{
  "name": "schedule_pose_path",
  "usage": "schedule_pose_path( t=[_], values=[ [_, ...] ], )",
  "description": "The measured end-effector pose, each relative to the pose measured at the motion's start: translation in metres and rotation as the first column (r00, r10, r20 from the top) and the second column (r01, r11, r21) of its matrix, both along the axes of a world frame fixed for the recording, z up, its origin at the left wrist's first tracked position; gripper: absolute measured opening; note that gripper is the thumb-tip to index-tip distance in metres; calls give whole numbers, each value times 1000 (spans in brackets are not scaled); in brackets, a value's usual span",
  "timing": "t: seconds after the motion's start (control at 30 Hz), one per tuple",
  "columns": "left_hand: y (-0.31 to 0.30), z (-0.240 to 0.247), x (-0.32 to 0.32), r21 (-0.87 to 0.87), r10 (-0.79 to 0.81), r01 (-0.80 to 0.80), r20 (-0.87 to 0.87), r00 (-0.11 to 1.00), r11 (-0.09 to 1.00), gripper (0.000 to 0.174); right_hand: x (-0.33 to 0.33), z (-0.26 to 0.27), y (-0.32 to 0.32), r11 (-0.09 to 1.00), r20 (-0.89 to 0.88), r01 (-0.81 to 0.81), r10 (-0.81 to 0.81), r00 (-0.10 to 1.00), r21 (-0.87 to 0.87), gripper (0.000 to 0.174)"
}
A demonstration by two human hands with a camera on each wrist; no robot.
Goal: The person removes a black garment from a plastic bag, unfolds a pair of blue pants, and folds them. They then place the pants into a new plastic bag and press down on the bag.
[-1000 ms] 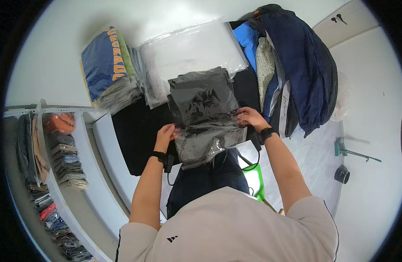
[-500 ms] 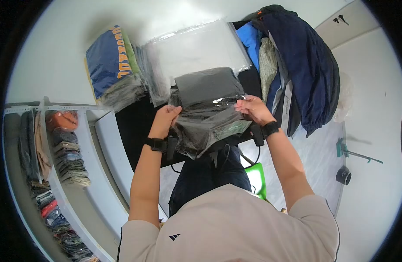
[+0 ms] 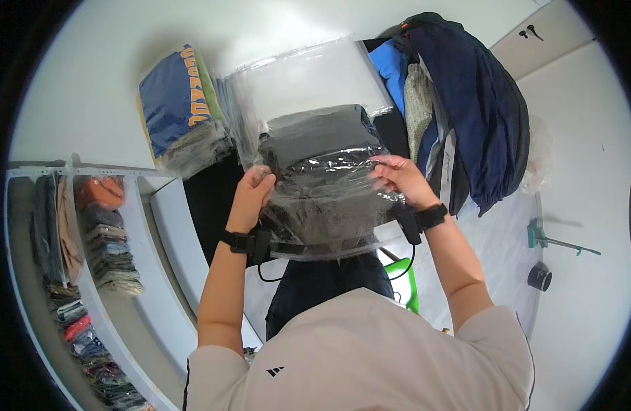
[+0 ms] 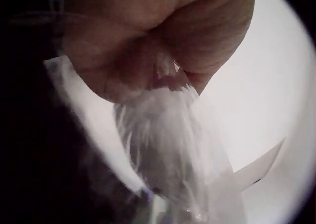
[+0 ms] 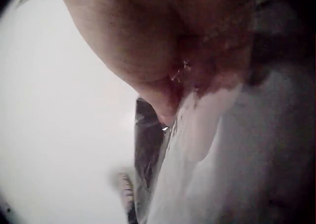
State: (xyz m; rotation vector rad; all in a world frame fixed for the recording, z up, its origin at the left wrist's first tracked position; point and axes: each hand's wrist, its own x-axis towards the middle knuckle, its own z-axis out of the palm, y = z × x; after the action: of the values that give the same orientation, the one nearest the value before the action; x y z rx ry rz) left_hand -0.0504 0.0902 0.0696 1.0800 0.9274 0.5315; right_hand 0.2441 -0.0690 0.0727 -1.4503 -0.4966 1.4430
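Note:
A folded dark grey garment (image 3: 315, 130) lies inside a clear plastic bag (image 3: 322, 236) in front of me. The bag's near part spreads loosely over the table's front edge, towards my lap. My left hand (image 3: 252, 195) pinches the bag's left side, and in the left wrist view crinkled film (image 4: 168, 135) runs down from its curled fingers. On the other side, my right hand (image 3: 406, 181) grips the film between thumb and fingers. The right wrist view has the sheer plastic (image 5: 192, 150) stretching away below that hand, with its fingertips partly hidden behind it.
Flat clear bags (image 3: 315, 75) lie behind the garment on the black table (image 3: 206, 212). Packed clothes, with a blue printed one (image 3: 171, 103) on top, are stacked at the back left. Jackets (image 3: 473, 116) are heaped at right. A shelf (image 3: 134, 226) holds more packed clothes.
The bag's near part bunched up half a second ago and now spreads wide towards me. My hands have shifted along its sides, moved a little apart, and still hold it.

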Motion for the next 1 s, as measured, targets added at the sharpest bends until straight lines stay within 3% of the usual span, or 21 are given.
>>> schedule_pose_path(
  t=[0.07,0.13,0.23,0.3,0.33,0.37,0.4,0.43,0.47,0.5,0.53,0.57,0.6,0.67,0.73,0.8,0.83,0.87,0.9,0.97,1.0],
  values=[
    [-5,-34,-9,-17,-1,0,-47,999,1000,22,-2,-42,-10,999,-35,-17,16,999,-32,29],
    [-11,-79,-22,-79,-82,65,-234,969,995,26,-3,-81,-24,980,-53,-23,12,999,-197,44],
    [-23,-106,-42,-148,-102,56,-327,939,987,29,-9,-107,-47,959,-37,-33,23,999,-281,45],
    [-28,-112,-61,-169,-126,66,-373,919,983,29,-3,-114,-71,967,-187,60,-109,976,-248,41],
    [-33,-112,-68,-185,-133,65,-383,914,981,29,2,-114,-80,971,-112,80,-107,988,-224,41],
    [-37,-109,-74,285,-52,224,-505,862,932,31,9,-122,-91,981,294,79,-25,956,-175,42],
    [-40,-107,-79,657,76,394,-567,820,642,33,12,-131,-100,990,652,54,45,757,-130,44],
    [-41,-99,-78,728,135,517,-628,767,450,41,9,-126,-99,989,648,55,48,761,-138,44],
    [-39,-95,-75,726,131,519,-629,766,452,41,5,-110,-92,996,887,-87,17,462,26,48],
    [-38,-91,-72,730,75,613,-659,749,302,43,1,-96,-84,953,989,-277,-96,109,123,52],
    [-37,-92,-69,717,23,683,-692,722,140,46,-2,-91,-79,932,989,-349,-47,143,95,55],
    [-35,-97,-66,712,4,701,-702,712,41,49,-5,-88,-74,894,998,-447,-8,69,38,53],
    [-33,-101,-64,712,-3,701,-701,713,41,49,-8,-86,-70,844,1000,-536,24,-6,-24,51],
    [-28,-95,-58,668,-64,730,-742,667,-143,46,-8,-93,-67,797,999,-602,31,-38,-47,44],
    [-21,-99,-52,660,-138,744,-751,646,-109,41,-1,-101,-62,740,997,-669,26,-71,-67,38],
    [-15,-102,-51,646,-208,759,-755,622,-76,36,9,-109,-61,793,998,-609,2,56,32,22],
    [-11,-102,-49,683,-290,719,-667,686,130,28,10,-109,-60,848,986,-528,44,158,47,13],
    [-9,-102,-49,675,-348,658,-560,752,335,23,13,-112,-62,848,987,-528,42,157,48,13],
    [-8,-102,-48,678,-347,656,-559,753,332,23,17,-118,-64,902,941,-430,115,317,35,13],
    [1,-95,-41,229,-453,627,-517,726,745,18,21,-135,-64,978,688,-210,146,711,10,15],
    [4,-99,-39,234,-451,627,-518,727,743,18,24,-141,-65,978,690,-209,142,709,14,15]
  ],
)
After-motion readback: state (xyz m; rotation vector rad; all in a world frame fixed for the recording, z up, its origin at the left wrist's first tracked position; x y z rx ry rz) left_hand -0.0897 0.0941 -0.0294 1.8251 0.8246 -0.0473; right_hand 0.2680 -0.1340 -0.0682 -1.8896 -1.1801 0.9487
